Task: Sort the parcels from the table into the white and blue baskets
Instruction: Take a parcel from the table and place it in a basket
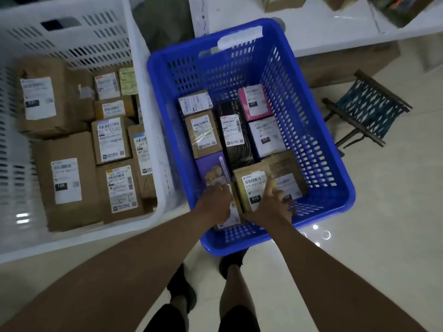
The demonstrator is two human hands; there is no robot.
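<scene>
- Both hands reach into the blue basket [335, 188]: the right hand [269, 207] lies open on a brown parcel [251, 185], forefinger out.
- Left hand [215, 202] curls over a neighbouring parcel's edge; whether it grips cannot be told.
- That brown parcel's label reads "010".
- White basket [148, 121], just beside, holds brown labelled parcels [67, 178].

One head-worn wide-angle view looks steeply down from above the person's own arms; it faces forward over the blue basket [335, 178], close to both hands; the white basket [143, 75] lies left of them; edges bend outward.
</scene>
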